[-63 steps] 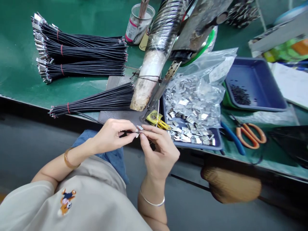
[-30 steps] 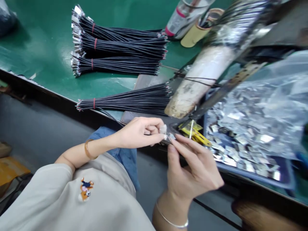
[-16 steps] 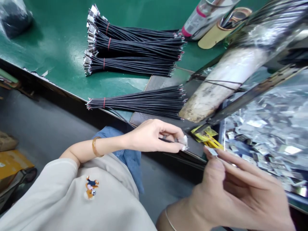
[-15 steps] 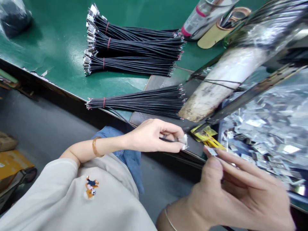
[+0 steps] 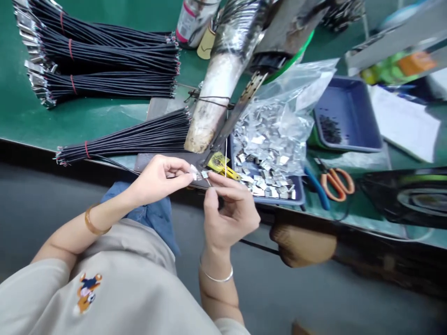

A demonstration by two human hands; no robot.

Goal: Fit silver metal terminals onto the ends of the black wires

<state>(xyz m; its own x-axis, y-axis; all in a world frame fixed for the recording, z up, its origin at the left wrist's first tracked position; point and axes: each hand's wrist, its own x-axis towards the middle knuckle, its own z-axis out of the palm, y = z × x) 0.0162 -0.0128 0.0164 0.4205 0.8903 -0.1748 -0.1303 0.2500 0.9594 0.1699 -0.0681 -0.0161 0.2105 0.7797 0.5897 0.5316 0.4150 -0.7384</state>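
Observation:
My left hand [image 5: 164, 179], white coverings on its fingertips, is closed in a pinch on a thin black cable, whose end is mostly hidden by the fingers. Close to its right, my right hand [image 5: 230, 207] pinches a small silver metal connector piece [image 5: 204, 174] at its fingertips. The two sets of fingertips almost meet at the table's front edge; whether the piece touches the cable is too small to tell. A yellow cutter-like tool [image 5: 223, 166] lies just behind them. Beyond the left hand rests a tied bundle of black cables [image 5: 139, 137].
Tied cable bundles [image 5: 115, 86] with metal ends lie at back left. A whitish pipe [image 5: 209, 107] slants down behind my hands. To the right are a tray of metal pieces [image 5: 272, 188], blue-handled pliers [image 5: 317, 188], orange-handled scissors [image 5: 337, 184] and a blue bin [image 5: 363, 111].
The view has swung right, bringing the metal-piece tray, bin and scissors into sight. My right hand has moved in close to the left fingertips with the metal piece. The left hand keeps its pinch.

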